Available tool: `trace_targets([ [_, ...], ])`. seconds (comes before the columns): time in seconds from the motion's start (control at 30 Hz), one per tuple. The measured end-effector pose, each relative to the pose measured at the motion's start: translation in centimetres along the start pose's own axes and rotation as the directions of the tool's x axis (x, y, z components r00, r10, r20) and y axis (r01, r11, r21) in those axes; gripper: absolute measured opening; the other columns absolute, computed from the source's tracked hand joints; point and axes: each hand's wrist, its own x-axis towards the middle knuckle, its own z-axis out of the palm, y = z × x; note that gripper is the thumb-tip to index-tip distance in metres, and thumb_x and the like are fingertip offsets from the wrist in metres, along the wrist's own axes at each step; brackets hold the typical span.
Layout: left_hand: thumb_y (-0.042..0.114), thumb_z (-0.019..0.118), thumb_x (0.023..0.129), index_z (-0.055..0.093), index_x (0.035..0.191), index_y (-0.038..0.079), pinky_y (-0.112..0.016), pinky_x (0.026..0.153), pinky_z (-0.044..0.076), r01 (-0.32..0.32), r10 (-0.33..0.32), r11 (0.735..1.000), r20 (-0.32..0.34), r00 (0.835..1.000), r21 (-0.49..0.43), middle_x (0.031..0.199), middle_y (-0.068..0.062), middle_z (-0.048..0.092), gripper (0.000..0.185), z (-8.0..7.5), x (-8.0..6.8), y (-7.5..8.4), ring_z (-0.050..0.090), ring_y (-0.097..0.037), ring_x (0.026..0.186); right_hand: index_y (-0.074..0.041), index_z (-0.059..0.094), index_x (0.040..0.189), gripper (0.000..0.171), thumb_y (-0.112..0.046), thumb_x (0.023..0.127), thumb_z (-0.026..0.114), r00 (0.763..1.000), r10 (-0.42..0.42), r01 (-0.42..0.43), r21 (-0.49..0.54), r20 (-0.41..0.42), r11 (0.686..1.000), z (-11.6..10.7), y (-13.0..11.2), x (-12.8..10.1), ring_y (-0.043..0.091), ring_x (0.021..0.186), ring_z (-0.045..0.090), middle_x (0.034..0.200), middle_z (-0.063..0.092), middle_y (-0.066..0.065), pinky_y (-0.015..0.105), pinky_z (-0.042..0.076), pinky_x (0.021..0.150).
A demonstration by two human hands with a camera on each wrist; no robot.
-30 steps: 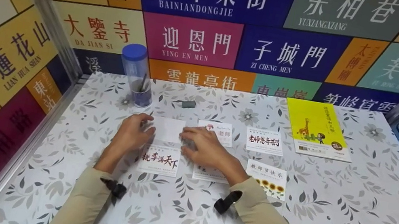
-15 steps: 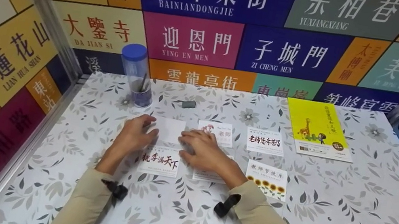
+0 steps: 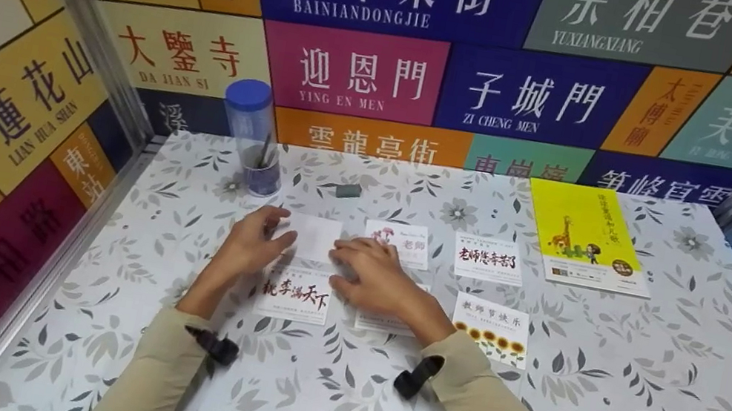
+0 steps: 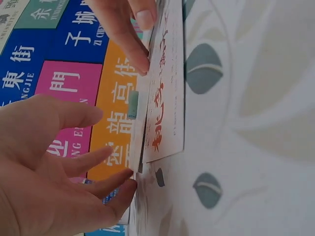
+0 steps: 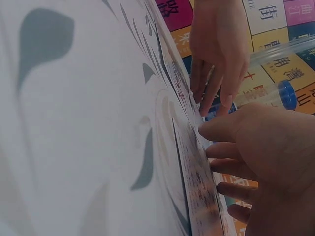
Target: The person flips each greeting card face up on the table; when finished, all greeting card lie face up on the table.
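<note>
Head and 2 wrist views of a person seated at a grey-and-white leaf-patterned tabletop (image 3: 603,398). The main risk, judged from the layout, was that the blank white rectangular card (image 3: 315,237) would slide across the smooth covering and overlap or shift the white card with red and black calligraphy (image 3: 295,292) lying just below it, since fingertip pressure alone steadied it; a sideways drag could also disturb the neighbouring rows. A second risk was that a thin card lying flat would resist lifting at its edge and bend.

The blank card lay between the 2 hands, near the back left of the tabletop. The left hand (image 3: 251,243) rested at its left edge, fingers loosely extended and touching the card, gripping nothing. The right hand (image 3: 375,275) lay at its right edge, fingers nearly straight with tips on or at the card's border; whether they pressed the card or the tabletop beside it could not be told. The right hand also covered part of another white card (image 3: 383,323).

Further cards, 1 with sunflowers (image 3: 491,329), a yellow book (image 3: 583,232) and a clear blue-capped tube (image 3: 251,132) lay apart.
</note>
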Motion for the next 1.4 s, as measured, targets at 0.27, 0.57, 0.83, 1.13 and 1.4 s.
trace_targets([
  [0.27,0.006,0.068,0.091,0.054,0.139,0.016,-0.037,0.084,0.059,-0.039,0.006,0.952,-0.106,0.994,-0.304,0.135,-0.011,0.060,0.051,-0.2,0.2,0.3,0.066,-0.030,0.112,-0.018,0.058,0.141,0.049,-0.037,0.097,0.061,1.000,0.005,-0.005,0.008,-0.003,1.000,0.0,-0.1,0.0,0.028,0.148,0.033,0.157,0.044,0.004,0.057,0.018,0.120],
  [0.57,0.014,0.071,0.094,0.058,0.136,0.009,-0.047,0.101,0.054,-0.079,0.136,0.823,0.060,0.989,-0.563,0.133,-0.017,0.061,0.045,0.5,0.1,1.8,0.062,-0.037,0.121,-0.020,0.040,0.154,0.060,-0.031,0.100,0.061,0.995,-0.031,0.057,0.274,-0.099,0.960,-0.2,-0.1,0.4,0.022,0.134,0.055,0.152,0.050,0.004,0.043,0.041,0.116],
  [0.83,0.024,0.066,0.098,0.056,0.142,0.014,-0.049,0.109,0.045,-0.196,0.272,0.883,0.122,0.955,-0.427,0.145,-0.004,0.056,0.046,1.7,-0.4,3.1,0.056,-0.030,0.128,-0.026,0.027,0.158,0.062,-0.045,0.104,0.050,0.967,0.007,0.128,0.509,-0.256,0.851,-0.9,-0.6,0.8,0.022,0.105,0.073,0.138,0.064,0.005,0.047,0.053,0.102],
  [1.13,0.028,0.062,0.100,0.069,0.129,0.020,-0.046,0.107,0.049,-0.332,0.392,0.894,0.169,0.904,-0.300,0.142,-0.002,0.056,0.030,2.2,-0.5,2.8,0.050,-0.019,0.134,-0.012,0.034,0.155,0.065,-0.037,0.101,0.059,0.939,0.151,0.059,0.579,-0.308,0.813,-1.2,-0.6,0.9,0.021,0.103,0.074,0.127,0.069,0.014,0.034,0.060,0.089],
  [1.4,0.019,0.077,0.089,0.044,0.150,0.019,-0.051,0.102,0.052,-0.106,0.113,0.970,0.019,0.993,-0.219,0.144,-0.015,0.048,0.069,1.6,-0.2,1.4,0.058,-0.038,0.124,-0.020,0.026,0.158,0.074,-0.005,0.096,0.064,0.917,0.174,0.158,0.726,-0.360,0.669,-0.9,-0.5,1.1,0.035,0.095,0.075,0.127,0.065,0.016,0.049,0.062,0.079],
])
